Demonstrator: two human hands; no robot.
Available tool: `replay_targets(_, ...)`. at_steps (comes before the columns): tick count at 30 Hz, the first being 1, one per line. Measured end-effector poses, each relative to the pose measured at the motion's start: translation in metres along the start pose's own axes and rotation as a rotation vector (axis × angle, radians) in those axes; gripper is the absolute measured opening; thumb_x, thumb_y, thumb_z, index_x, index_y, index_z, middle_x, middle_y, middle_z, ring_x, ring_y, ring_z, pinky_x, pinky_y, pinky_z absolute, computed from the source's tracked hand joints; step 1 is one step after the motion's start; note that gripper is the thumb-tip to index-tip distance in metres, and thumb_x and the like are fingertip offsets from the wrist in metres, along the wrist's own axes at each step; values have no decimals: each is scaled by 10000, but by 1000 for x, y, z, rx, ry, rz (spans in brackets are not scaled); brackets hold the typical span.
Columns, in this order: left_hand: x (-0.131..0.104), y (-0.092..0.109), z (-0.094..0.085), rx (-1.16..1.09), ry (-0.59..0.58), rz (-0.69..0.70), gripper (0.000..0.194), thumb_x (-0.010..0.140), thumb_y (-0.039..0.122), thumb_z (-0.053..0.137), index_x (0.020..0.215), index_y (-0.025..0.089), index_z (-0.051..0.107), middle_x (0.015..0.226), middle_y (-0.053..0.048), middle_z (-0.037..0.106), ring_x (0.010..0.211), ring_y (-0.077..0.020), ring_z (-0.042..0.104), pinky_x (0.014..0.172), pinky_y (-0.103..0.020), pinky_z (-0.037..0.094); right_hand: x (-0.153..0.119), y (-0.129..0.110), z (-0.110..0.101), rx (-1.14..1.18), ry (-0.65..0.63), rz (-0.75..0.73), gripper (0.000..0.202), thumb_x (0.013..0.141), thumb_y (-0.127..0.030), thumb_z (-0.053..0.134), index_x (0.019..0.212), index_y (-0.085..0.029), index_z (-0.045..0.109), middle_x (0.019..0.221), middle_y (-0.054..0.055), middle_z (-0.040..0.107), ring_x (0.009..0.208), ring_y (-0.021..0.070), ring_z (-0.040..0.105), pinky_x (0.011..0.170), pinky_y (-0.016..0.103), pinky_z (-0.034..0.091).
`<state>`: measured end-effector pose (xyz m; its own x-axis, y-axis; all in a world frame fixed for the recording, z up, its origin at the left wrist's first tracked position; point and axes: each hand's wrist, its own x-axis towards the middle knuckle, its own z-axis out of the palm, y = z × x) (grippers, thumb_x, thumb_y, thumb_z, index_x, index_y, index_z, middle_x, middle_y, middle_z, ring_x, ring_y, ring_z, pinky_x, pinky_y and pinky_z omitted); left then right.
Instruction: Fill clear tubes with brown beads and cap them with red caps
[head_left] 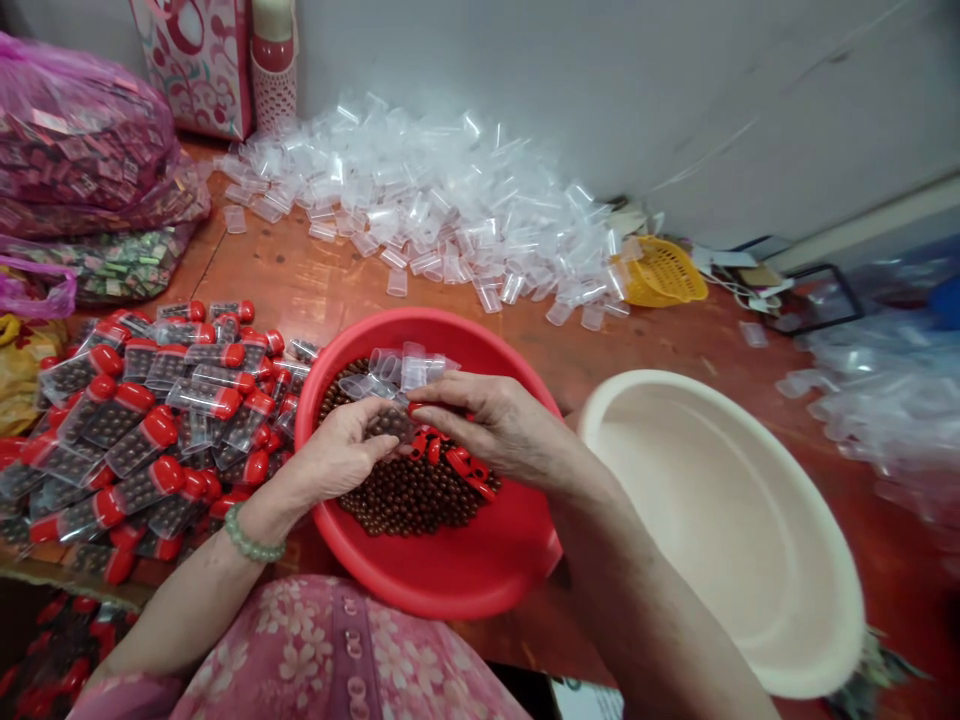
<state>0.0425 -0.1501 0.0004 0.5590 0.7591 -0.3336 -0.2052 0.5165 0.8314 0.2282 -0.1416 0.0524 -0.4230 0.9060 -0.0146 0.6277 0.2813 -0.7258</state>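
Note:
My left hand (346,450) is closed around a small clear plastic container (391,428) filled with dark brown beads. At its right end, my right hand (495,425) pinches a red cap (414,408), mostly covered by the fingers; whether it is seated cannot be made out. Both hands are over a red basin (450,595). Inside it lie many loose brown beads (420,500), several red caps (463,462) under my right hand, and several unfilled clear containers (412,365) toward the far side.
Filled, red-capped containers (150,440) are heaped at left. A long pile of clear containers (450,220) lies along the wall, with a yellow basket (666,272) at its right end. A cream basin (720,520) sits at right. Pink bags (82,140) stand at the back left.

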Motion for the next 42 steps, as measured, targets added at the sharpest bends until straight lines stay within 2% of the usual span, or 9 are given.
replay_targets(7, 1, -1, -2, 80, -23, 30, 160, 802, 43, 571, 929, 131, 614, 859, -8, 637, 798, -114, 617, 856, -308, 491, -7, -1, -17, -23, -202, -26, 188, 895, -267, 578, 969, -219, 744, 895, 40, 744, 828, 165, 684, 762, 276, 525)
replay_targets(9, 0, 1, -4, 43, -29, 16, 162, 805, 61, 587, 949, 134, 608, 864, -10, 643, 785, -111, 627, 839, -301, 494, -9, -1, -23, -34, -210, -28, 191, 895, -271, 578, 975, -221, 744, 907, 43, 748, 843, 170, 689, 765, 277, 533)
replay_targets(13, -1, 4, -5, -57, -61, -34, 189, 791, 57, 610, 962, 136, 607, 869, -12, 653, 770, -109, 650, 832, -298, 499, -11, -2, -23, 32, -5, 5, 169, 873, -285, 620, 971, -217, 740, 897, 48, 747, 806, 168, 691, 723, 267, 554)
replay_targets(17, -1, 5, -5, -99, -66, -82, 196, 789, 33, 593, 955, 136, 601, 879, -11, 659, 748, -107, 667, 807, -287, 495, -8, -3, -9, 116, 136, -10, 163, 861, -263, 644, 991, -220, 733, 923, 41, 741, 818, 161, 686, 748, 273, 557)
replay_targets(23, -1, 5, -5, -74, -68, -82, 189, 786, 30, 596, 945, 130, 610, 843, -11, 660, 757, -110, 662, 815, -287, 485, -3, -2, 5, 65, 93, -65, 167, 884, -254, 622, 1001, -227, 738, 900, 33, 736, 817, 156, 672, 756, 280, 537)
replay_targets(29, -2, 4, -9, -128, -98, -48, 169, 792, 64, 624, 950, 122, 629, 870, -24, 667, 769, -107, 664, 789, -264, 492, -13, -4, -9, -8, 19, -28, 169, 896, -259, 614, 1006, -204, 730, 852, 29, 720, 755, 134, 656, 713, 252, 519)
replay_targets(33, 1, 2, -14, -253, -152, -43, 181, 822, 198, 668, 985, 121, 648, 907, -67, 700, 809, -139, 679, 782, -271, 509, -22, -2, -14, -15, 28, 10, 188, 898, -284, 613, 1027, -211, 729, 883, 38, 727, 767, 140, 666, 697, 254, 520)
replay_targets(38, 4, 1, -18, -383, -195, -56, 302, 919, 369, 562, 1026, 107, 668, 945, -129, 722, 853, -201, 699, 795, -336, 540, -19, -1, 1, 114, 246, 83, 202, 849, -291, 669, 1028, -217, 724, 911, 41, 728, 790, 162, 672, 749, 307, 546)
replay_targets(42, 5, 1, -17, -389, -167, -78, 398, 955, 452, 478, 978, 110, 681, 889, -124, 722, 803, -191, 694, 773, -340, 542, -9, -3, 22, 276, 407, 71, 187, 829, -274, 691, 1010, -244, 730, 955, 26, 736, 884, 171, 678, 831, 330, 544)
